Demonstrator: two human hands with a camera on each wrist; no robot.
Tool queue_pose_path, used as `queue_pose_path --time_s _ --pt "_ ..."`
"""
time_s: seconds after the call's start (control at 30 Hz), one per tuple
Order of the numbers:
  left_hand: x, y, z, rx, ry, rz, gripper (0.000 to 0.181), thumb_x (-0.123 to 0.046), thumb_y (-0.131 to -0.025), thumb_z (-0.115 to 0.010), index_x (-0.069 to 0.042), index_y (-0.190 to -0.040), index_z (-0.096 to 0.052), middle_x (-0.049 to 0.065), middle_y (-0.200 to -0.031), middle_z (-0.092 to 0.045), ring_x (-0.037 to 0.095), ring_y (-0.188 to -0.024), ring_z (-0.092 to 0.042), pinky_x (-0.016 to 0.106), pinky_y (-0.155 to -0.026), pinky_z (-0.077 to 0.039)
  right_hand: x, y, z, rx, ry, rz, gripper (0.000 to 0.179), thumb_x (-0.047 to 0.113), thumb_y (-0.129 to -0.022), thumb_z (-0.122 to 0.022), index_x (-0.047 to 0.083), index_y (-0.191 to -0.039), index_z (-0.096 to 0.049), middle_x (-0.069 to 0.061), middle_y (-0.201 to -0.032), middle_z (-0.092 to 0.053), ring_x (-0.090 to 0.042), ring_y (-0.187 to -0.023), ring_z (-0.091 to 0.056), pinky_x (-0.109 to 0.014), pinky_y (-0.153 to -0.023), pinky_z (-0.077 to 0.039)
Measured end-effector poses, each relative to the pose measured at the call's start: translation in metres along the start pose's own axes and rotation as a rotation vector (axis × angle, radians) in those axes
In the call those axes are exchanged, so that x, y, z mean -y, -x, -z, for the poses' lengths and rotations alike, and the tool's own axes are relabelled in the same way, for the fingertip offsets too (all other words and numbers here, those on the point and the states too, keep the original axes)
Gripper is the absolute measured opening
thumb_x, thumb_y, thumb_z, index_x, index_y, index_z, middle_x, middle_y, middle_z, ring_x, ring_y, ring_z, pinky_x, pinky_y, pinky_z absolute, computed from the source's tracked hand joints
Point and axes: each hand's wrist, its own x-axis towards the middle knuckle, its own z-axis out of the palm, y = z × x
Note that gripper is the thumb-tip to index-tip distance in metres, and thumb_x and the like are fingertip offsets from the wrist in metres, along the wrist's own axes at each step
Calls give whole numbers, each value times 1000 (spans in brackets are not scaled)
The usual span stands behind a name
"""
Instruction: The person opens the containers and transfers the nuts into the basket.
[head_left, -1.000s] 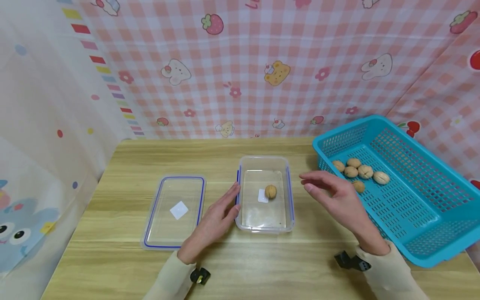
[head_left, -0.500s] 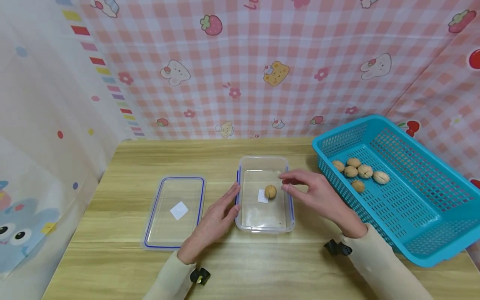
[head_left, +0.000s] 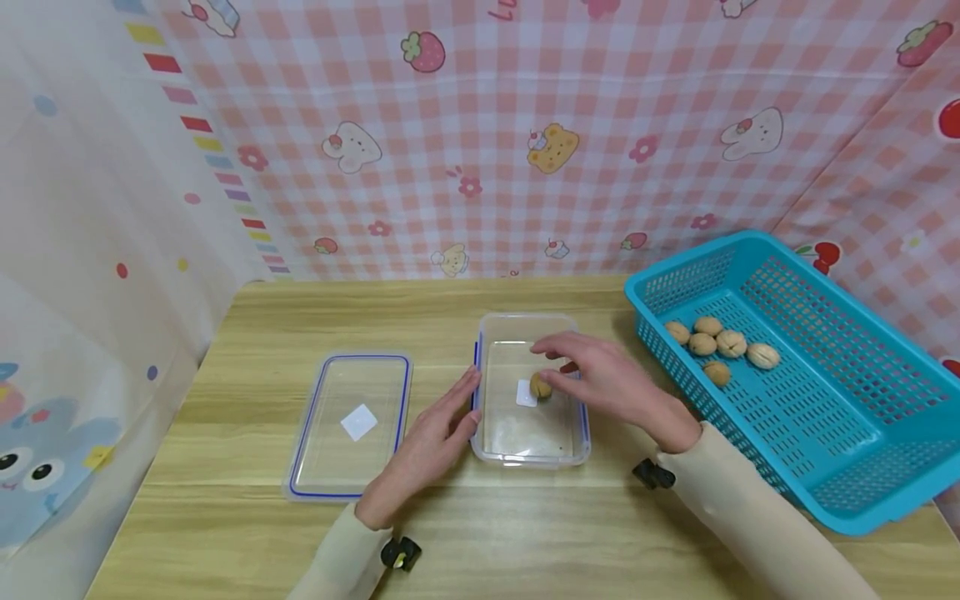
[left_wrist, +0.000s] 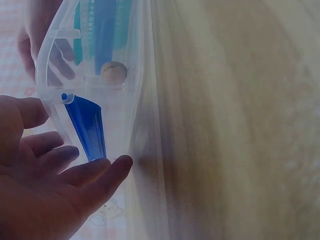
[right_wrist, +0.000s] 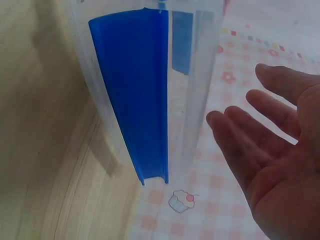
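A clear plastic food box point(head_left: 521, 429) with blue side clips stands mid-table, and a single walnut point(head_left: 539, 387) lies on its floor. My left hand point(head_left: 425, 443) rests its fingertips against the box's left side, beside the blue clip point(left_wrist: 90, 127) in the left wrist view. Over the right rim reaches my right hand point(head_left: 603, 379), fingers loosely bent above the walnut and partly covering it in the head view. From the left wrist, that walnut sits low in the box, with the right hand's fingers apart from it. Nothing lies between the right hand's fingers in the right wrist view.
Left of the box lies its clear lid point(head_left: 330, 462) with a blue seal and a white label point(head_left: 359, 422). A turquoise basket point(head_left: 832, 408) on the right holds several walnuts point(head_left: 731, 343). A pink checked cloth point(head_left: 480, 200) hangs behind the wooden table point(head_left: 247, 400).
My right hand has moved left from beside the basket to over the box. The left hand has stayed at the box's side, and the walnut in the box has hardly shifted.
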Motion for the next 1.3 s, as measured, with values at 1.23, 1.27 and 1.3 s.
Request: queue_pose_path --time_s 1.23,1.27,1.3 --pt "1 -1 1 35 -4 27 54 -22 -111 -50 -9 -161 -35 4 -169 -28 18 -154 -27 42 -125 -27 7 -27 -38 238 -63 -44 51 11 -91 -81 4 -138 -62 -13 -144 -60 -32 -131 -58 -48 -107 -52" --pt "1 -2 1 36 -6 29 54 -22 -111 -50 -9 -161 -35 4 -169 -28 18 -153 -27 42 -125 -27 6 -26 -38 237 -48 -34 52 12 -90 -81 4 -138 -63 -13 -143 -61 -31 -130 -58 -48 -108 -52" --pt "1 -2 1 35 -6 29 55 -22 -111 -50 -10 -162 -35 4 -169 -28 18 -153 -27 42 -125 -27 6 -27 -38 237 -34 -27 52 13 -90 -82 4 -137 -63 -12 -142 -62 -31 -130 -58 -48 -108 -51"
